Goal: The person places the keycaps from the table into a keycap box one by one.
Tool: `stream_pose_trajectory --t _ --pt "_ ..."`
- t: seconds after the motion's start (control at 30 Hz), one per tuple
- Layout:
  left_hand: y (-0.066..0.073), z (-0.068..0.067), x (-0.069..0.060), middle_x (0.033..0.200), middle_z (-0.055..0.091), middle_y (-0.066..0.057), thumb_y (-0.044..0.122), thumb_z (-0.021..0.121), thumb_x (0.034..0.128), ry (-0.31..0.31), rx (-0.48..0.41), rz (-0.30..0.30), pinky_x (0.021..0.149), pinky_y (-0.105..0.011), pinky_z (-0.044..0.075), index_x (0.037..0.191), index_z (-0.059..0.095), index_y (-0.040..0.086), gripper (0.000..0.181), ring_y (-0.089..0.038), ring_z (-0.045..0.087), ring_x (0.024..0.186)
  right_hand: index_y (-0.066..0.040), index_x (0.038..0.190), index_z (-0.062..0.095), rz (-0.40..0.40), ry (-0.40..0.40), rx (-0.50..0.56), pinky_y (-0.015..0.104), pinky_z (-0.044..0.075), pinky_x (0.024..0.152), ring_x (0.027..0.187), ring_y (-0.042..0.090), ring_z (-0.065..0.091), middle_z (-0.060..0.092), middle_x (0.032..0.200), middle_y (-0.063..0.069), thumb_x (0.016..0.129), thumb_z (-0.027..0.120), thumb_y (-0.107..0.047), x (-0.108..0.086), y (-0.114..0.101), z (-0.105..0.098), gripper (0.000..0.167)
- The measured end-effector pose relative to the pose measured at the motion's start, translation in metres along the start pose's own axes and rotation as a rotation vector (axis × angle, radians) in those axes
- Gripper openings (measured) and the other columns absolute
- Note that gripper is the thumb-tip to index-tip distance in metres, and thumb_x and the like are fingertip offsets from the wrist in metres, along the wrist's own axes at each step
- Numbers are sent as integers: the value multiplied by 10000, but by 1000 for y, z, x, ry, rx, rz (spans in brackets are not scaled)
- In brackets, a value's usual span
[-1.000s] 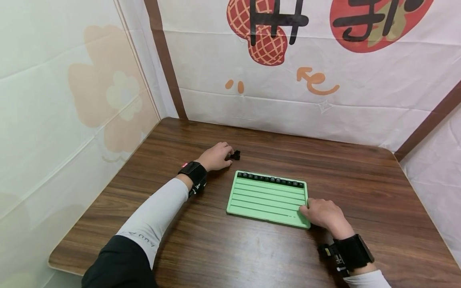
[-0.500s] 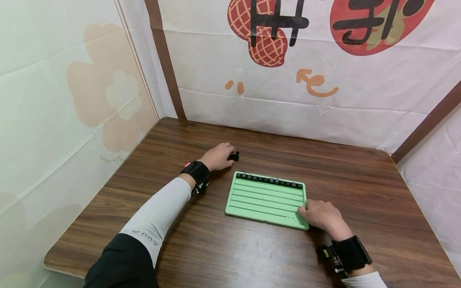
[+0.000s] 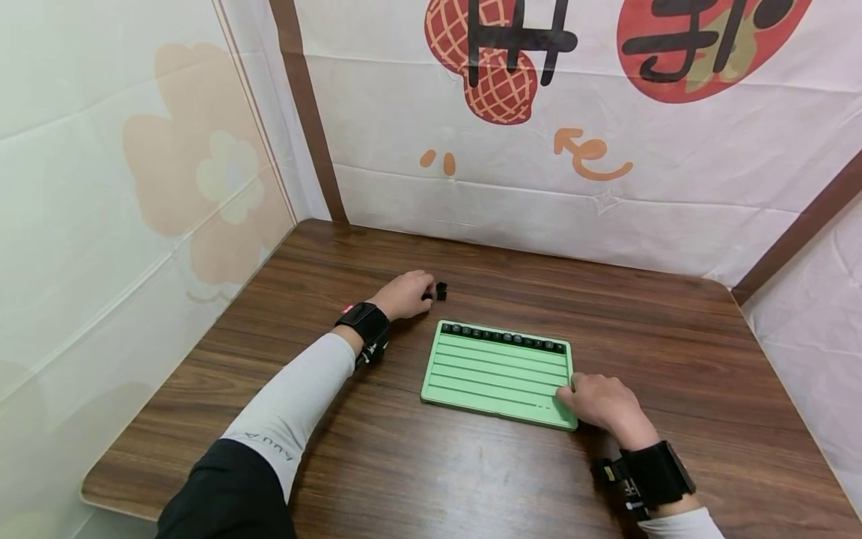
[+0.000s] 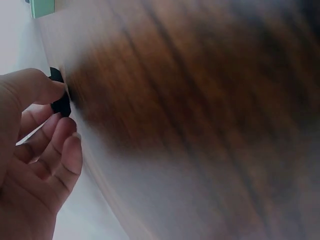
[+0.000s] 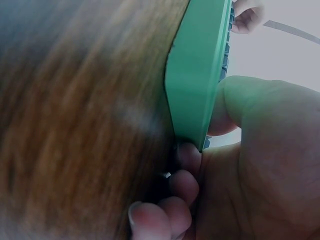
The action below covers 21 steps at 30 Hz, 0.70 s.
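A light green slotted tray lies on the brown table, a row of small black keycaps filling its top slot. My right hand holds the tray's right edge, its thumb on top and the other fingers curled by the side, as the right wrist view shows. Beyond the tray's upper left corner, my left hand pinches a small black keycap between thumb and fingers, mostly hidden in the head view. Just right of those fingertips, loose black keycaps sit close together on the table.
The brown wooden table has rounded corners. A white printed cloth hangs behind it, with further cloth walls at left and right. Black camera straps circle both wrists.
My left hand has drawn slightly left, away from the loose black pieces, so a gap now shows between them. The right hand and tray hold nearly still.
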<state>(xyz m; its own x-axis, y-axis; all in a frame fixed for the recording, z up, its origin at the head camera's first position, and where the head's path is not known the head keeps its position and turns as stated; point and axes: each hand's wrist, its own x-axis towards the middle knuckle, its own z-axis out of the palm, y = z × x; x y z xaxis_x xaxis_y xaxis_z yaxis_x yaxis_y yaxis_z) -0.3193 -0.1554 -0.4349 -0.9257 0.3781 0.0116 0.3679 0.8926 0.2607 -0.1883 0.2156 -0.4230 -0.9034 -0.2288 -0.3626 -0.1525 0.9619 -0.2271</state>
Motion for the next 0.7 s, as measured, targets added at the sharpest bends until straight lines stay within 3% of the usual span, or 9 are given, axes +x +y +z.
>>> stream_pose_trajectory --t 0.2,0.5,0.7 --pt "3 -1 -8 1027 548 -11 219 594 927 12 -6 14 743 -313 454 1017 646 181 111 -175 513 828 -107 786 513 2 0 5 343 256 598 608 185 350 358 677 28 917 452 -307 -1 -1 1 247" --pt "15 -6 -21 901 557 46 172 641 869 62 -156 179 693 -265 451 915 592 201 73 -118 515 787 -120 751 464 -2 7 10 353 246 604 611 175 313 324 675 16 907 434 -292 0 1 2 234" --pt "12 -5 -27 903 536 45 148 651 880 61 -172 211 678 -266 444 907 567 195 100 -116 504 784 -120 748 465 -8 13 11 349 243 600 607 174 309 322 669 15 910 436 -298 1 2 2 243"
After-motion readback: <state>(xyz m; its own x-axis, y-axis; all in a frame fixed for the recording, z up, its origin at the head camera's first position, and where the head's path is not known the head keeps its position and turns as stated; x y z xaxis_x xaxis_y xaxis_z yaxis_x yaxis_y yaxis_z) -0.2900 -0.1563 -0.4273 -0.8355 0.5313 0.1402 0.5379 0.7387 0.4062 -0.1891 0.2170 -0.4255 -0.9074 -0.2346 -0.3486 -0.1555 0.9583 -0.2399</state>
